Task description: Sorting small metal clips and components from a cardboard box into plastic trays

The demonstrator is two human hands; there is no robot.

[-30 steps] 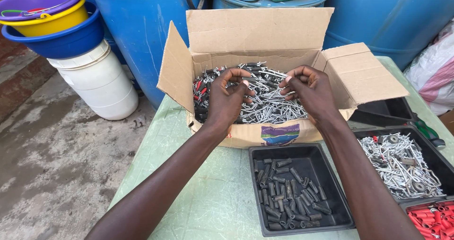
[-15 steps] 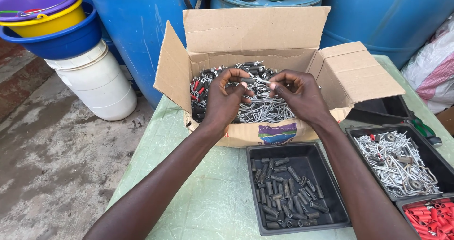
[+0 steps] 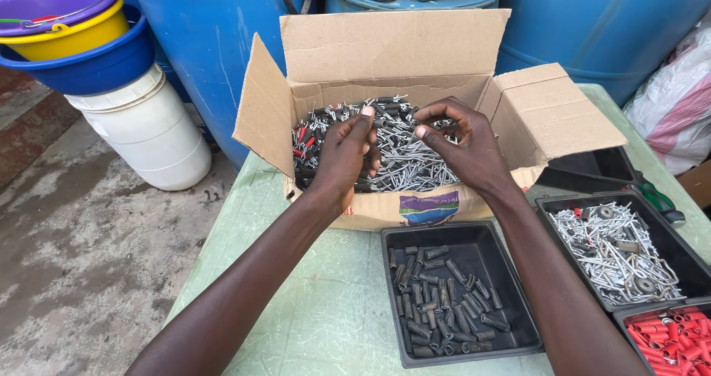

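Note:
An open cardboard box (image 3: 385, 58) stands on the green table (image 3: 318, 302), filled with mixed silver metal hooks and screws (image 3: 404, 161) plus some black and red bits. Both of my hands are raised just above that pile. My left hand (image 3: 344, 158) has its fingers curled, thumb up, with small pieces half hidden in its grip. My right hand (image 3: 463, 143) pinches a small metal piece between thumb and forefinger, close to the left fingertips.
In front of the box sits a black tray of dark cylindrical pieces (image 3: 448, 294). To the right are a black tray of silver hooks (image 3: 618, 250), a tray of red plugs (image 3: 674, 335) and an empty black tray (image 3: 592, 169). Blue barrels (image 3: 207, 43), a white bucket (image 3: 148, 128) and stacked basins (image 3: 67, 28) stand behind.
Both hands have lifted out of the pile and drawn together over the box's middle. The right hand now pinches a small piece near the left hand.

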